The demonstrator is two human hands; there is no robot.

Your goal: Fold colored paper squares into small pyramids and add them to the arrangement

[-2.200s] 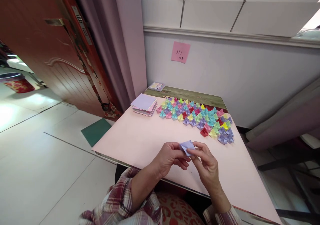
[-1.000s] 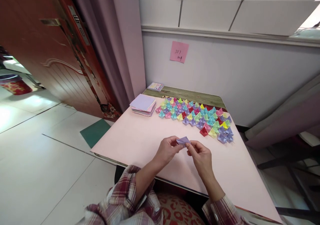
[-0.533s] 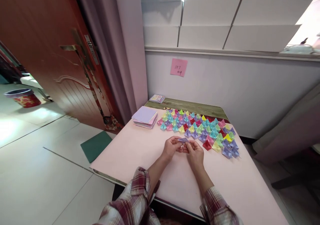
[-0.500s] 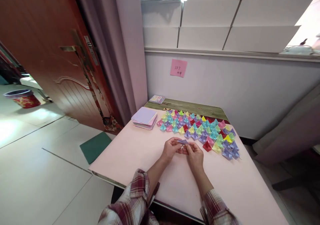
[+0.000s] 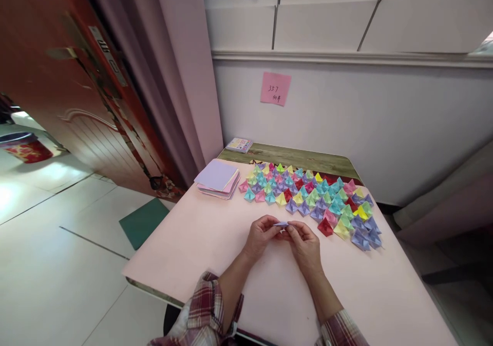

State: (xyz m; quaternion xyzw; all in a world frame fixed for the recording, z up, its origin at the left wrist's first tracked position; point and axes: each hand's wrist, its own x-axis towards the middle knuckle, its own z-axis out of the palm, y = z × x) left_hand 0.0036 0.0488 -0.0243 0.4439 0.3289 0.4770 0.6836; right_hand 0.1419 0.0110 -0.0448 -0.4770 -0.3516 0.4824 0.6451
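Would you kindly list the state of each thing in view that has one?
Purple paper, folded
Left hand, pinching purple paper
Right hand, pinching it too
Stack, top sheet unfolded
Colored shapes, folded, grouped
Note, stuck to wall
Door, open
Green square, flat on floor
Bin, upright

Pink note (image 5: 276, 89): on the pale wall (image 5: 358, 115), handwritten in dark strokes
Number on its upper line: 357
Lower line: small characters, set slightly to the right, too unclear to read
Packet (image 5: 239, 145) at the back of the counter (image 5: 188, 248): printed cover with coloured marks, the print too small to make out
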